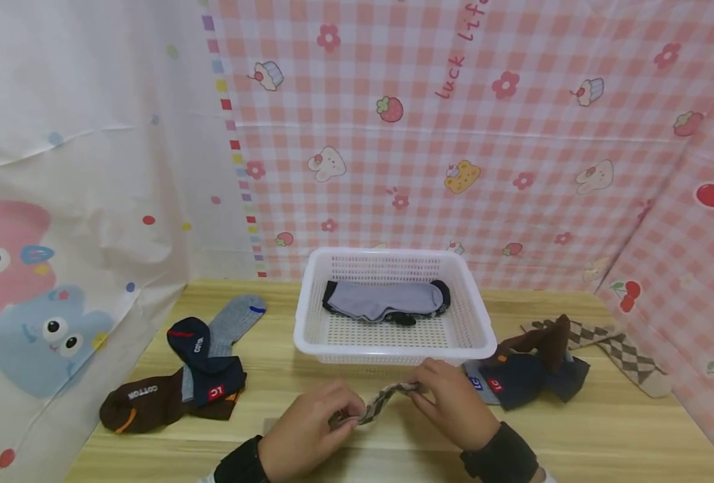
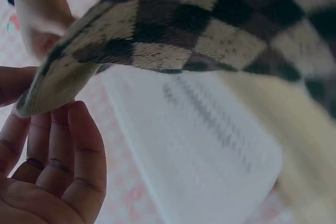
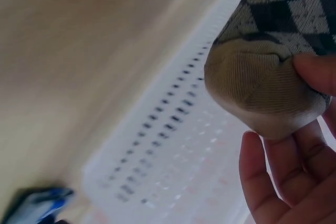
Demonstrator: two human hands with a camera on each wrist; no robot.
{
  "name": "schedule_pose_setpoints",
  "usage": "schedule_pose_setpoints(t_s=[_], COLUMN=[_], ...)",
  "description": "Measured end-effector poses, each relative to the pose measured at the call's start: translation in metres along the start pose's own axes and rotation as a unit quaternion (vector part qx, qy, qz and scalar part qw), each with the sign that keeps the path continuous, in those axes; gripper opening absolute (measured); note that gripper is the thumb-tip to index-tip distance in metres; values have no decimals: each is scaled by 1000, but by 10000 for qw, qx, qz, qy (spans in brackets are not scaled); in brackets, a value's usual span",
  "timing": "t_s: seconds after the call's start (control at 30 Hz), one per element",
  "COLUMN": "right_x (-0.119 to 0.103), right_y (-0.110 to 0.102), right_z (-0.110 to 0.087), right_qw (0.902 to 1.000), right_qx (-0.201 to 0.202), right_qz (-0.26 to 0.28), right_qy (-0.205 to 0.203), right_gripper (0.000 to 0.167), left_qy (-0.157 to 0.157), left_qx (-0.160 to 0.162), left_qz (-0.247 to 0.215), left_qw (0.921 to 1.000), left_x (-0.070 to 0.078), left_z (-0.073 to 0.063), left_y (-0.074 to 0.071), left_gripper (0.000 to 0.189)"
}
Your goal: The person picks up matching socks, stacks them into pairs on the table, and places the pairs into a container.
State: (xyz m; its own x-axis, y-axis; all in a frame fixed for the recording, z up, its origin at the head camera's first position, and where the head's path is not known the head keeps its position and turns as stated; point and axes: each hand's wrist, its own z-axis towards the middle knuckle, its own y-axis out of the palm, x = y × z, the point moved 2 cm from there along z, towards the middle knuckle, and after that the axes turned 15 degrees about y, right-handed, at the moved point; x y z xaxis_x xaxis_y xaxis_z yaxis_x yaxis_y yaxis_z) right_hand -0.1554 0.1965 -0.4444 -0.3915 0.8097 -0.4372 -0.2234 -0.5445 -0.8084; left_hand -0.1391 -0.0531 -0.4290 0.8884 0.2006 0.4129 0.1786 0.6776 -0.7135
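Observation:
A brown-and-beige checkered sock point(image 1: 384, 401) stretches between both hands in front of the basket in the head view. My left hand point(image 1: 311, 429) pinches one end of it between thumb and fingers. The other end is pinched by my right hand point(image 1: 450, 406), just below the basket's front rim. In the left wrist view the checkered sock point(image 2: 210, 30) spans the top, its beige edge at the left fingertips. Its ribbed beige part point(image 3: 257, 87) shows in the right wrist view, thumb on top and fingers beneath.
Behind the hands stands a white plastic basket point(image 1: 393, 354) with a lavender sock point(image 1: 384, 298) over darker ones. Brown point(image 1: 145, 402), navy point(image 1: 218, 376) and grey point(image 1: 236, 325) socks lie left. Right are more navy point(image 1: 517, 379) and brown point(image 1: 553, 345) socks and a checkered sock point(image 1: 631, 362).

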Motion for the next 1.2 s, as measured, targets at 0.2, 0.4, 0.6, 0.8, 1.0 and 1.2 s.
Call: schedule_pose_setpoints(t_s=[0.2,0.4,0.6,0.8,1.0,1.2], right_x=[15,20,25,19,6,7], right_y=[-1,-3,-6,-8,6,15], right_z=[-26,-49,-60,-69,-72,-72], right_qw=[9992,9937,9757,9819,9839,9795], right_qx=[-234,-223,-1933,-1661,-1597,-1751], right_qz=[-268,-592,-934,-642,-366,-837], right_qy=[-180,-921,-448,-643,-715,-533], right_gripper=[28,33,22,23,19,25], left_qy=[141,-687,-1810,-2403,-2493,-2211], left_qx=[-928,-1343,-1089,-1591,-1923,-2042], left_qz=[-857,-2060,-1658,-641,-74,597], left_qw=[9919,9668,9633,9554,9491,9518], left_x=[4,5,-4,-14,-18,-18], left_z=[-5,-17,-37,-57,-65,-67], left_y=[33,35,10,0,3,8], left_gripper=[9,20,15,23,33,44])
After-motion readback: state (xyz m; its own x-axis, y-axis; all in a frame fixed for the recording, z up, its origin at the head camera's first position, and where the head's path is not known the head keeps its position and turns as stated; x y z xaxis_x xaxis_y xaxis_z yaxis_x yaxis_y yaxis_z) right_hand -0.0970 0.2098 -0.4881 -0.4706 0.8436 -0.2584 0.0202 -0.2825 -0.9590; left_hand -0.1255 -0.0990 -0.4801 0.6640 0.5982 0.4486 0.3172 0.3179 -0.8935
